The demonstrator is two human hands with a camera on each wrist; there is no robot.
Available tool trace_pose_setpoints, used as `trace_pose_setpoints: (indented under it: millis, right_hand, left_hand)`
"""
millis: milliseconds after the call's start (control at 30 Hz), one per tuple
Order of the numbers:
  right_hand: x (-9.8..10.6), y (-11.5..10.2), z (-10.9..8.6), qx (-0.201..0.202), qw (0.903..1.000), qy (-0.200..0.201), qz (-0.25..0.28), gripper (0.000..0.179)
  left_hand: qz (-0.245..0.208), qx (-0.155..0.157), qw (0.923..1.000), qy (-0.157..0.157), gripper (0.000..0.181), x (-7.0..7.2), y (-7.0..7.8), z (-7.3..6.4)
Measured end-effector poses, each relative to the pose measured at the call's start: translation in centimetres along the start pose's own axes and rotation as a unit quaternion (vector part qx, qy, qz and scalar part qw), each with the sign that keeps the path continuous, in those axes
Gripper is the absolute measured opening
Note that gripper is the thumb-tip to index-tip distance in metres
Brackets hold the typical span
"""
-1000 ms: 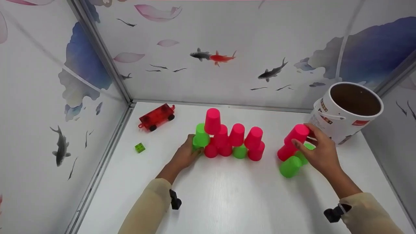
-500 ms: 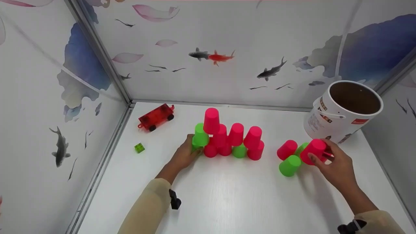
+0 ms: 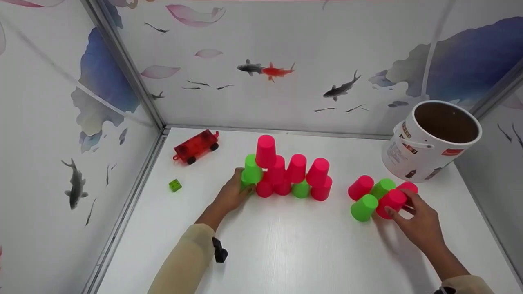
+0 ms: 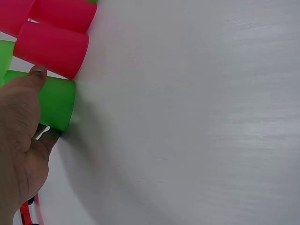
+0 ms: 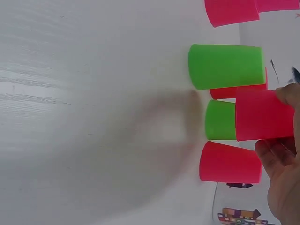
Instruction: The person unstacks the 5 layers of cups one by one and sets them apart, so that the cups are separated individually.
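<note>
An upside-down pink cup (image 3: 391, 204) is pinched between the thumb and fingers of my right hand (image 3: 421, 220). In the right wrist view this pink cup (image 5: 262, 116) hangs off the table, overlapping a green cup (image 5: 220, 120) behind it. Around it stand a front green cup (image 3: 364, 208) and two more pink cups, one at the left (image 3: 361, 187) and one partly behind my fingers. My left hand (image 3: 232, 195) grips a bottom green cup (image 4: 57, 102) at the left end of a stacked cup wall. Above that sits another green cup (image 3: 253, 168), and a single pink cup (image 3: 266, 151) tops the stack.
A white bucket (image 3: 433, 157) stands at the back right. A red toy wagon (image 3: 196, 147) and a small green toy brick (image 3: 175, 185) lie at the left of the white table (image 3: 278, 245). Patterned walls (image 3: 286, 110) enclose the back and sides.
My right hand has lifted a pink cup off the one beneath, moved it right, then down and slightly left to the front of the group. The left hand keeps its grip.
</note>
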State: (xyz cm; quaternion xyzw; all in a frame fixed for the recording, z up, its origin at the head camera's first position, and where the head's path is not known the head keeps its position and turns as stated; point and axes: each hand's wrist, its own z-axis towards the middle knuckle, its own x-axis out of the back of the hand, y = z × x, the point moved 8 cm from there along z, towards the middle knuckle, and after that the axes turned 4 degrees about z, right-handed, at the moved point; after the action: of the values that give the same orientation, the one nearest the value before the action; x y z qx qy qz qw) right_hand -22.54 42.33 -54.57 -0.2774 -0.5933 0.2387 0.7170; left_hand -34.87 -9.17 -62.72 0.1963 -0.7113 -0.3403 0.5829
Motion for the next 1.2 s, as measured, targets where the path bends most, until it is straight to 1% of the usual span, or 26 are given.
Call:
trace_pose_setpoints:
  millis: [133, 333, 500, 700, 800, 933, 1067, 1133, 1200]
  right_hand:
    - [-1.5, 1.4, -0.4, -0.034, 0.9988, -0.034, -0.012, 0.077]
    - [-2.8, 2.6, -0.8, -0.050, 0.9967, -0.064, 0.002, 0.077]
    - [-3.1, 2.9, -0.9, -0.063, 0.9953, -0.073, 0.009, 0.080]
    - [-2.9, 2.6, -0.8, -0.059, 0.9957, -0.071, 0.004, 0.082]
    - [-2.4, 1.9, -0.6, -0.044, 0.9974, -0.057, -0.006, 0.083]
    - [-1.4, 0.1, -0.3, 0.003, 0.9996, -0.016, -0.023, 0.079]
    - [-0.6, -2.9, 0.4, 0.058, 0.9977, 0.023, -0.026, 0.075]
    - [-0.6, -4.6, 1.0, 0.082, 0.9959, 0.033, -0.015, 0.072]
    - [-0.7, -6.3, 1.8, 0.102, 0.9942, 0.034, 0.000, 0.071]
  left_hand:
    - [0.002, -0.002, 1.0000, 0.001, 0.059, 0.0, 0.0, 0.0]
    - [-0.001, -0.002, 1.0000, 0.001, 0.060, -0.1, 0.2, -0.1]
    - [-0.003, -0.004, 1.0000, 0.004, 0.060, 0.0, 0.3, -0.1]
    - [-0.004, -0.006, 1.0000, 0.001, 0.061, 0.1, 0.4, -0.1]
    - [-0.005, -0.006, 1.0000, 0.001, 0.060, 0.1, 0.3, -0.1]
    - [-0.002, -0.005, 1.0000, 0.002, 0.058, 0.1, 0.3, -0.1]
    - [-0.002, -0.012, 0.9999, 0.006, 0.056, 0.1, 0.3, -0.2]
    - [-0.004, -0.017, 0.9998, 0.006, 0.056, 0.1, 0.4, -0.2]
    - [-0.006, -0.022, 0.9997, 0.005, 0.056, 0.1, 0.5, -0.3]
